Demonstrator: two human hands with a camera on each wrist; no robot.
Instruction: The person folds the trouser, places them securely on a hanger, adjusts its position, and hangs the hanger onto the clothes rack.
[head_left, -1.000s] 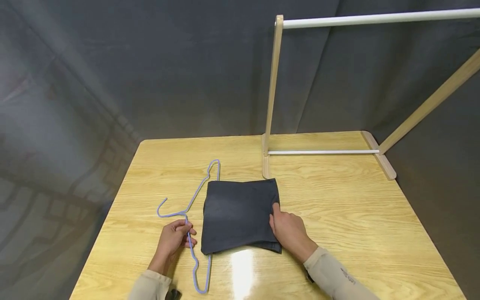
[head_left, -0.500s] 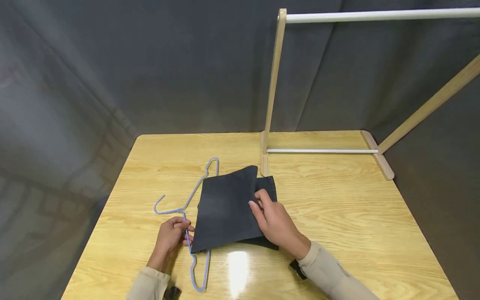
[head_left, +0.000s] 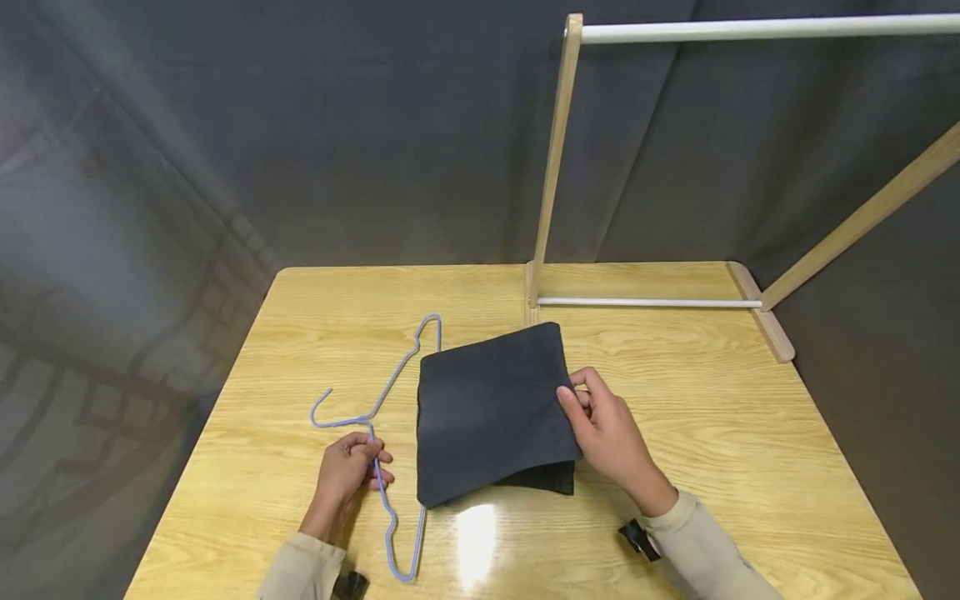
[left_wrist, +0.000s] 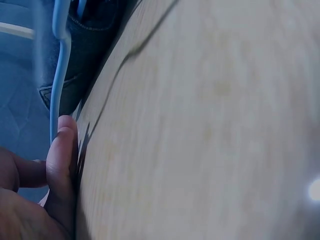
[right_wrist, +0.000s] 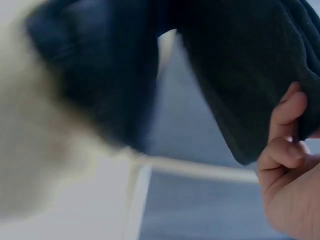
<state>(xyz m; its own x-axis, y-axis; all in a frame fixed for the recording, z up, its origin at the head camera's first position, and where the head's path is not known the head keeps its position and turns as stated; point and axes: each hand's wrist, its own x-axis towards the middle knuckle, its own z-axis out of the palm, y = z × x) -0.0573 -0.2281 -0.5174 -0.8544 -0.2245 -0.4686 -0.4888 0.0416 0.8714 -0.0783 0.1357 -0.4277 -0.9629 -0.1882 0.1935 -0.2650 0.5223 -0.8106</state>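
Note:
A thin blue-purple wire hanger (head_left: 337,424) lies on the wooden table, its hook pointing left. My left hand (head_left: 348,475) pinches its near arm just below the neck. The hanger's straight bar passes under a pair of folded dark trousers (head_left: 491,408), so most of the bar is hidden. My right hand (head_left: 615,433) grips the right edge of the upper layer between thumb and fingers and holds it lifted above the lower layer. In the left wrist view, stitching shows on the trousers (left_wrist: 95,45) beyond the hanger. Fingers curl at the cloth's edge in the right wrist view.
A clothes rack with wooden posts (head_left: 557,167) and a white top rail (head_left: 750,31) stands at the back right of the table (head_left: 712,400). Grey curtains (head_left: 390,142) hang behind and beside the table.
My right hand has lifted the upper layer of the trousers, swung it left, then drawn it back to the right. My left hand keeps its pinch on the hanger.

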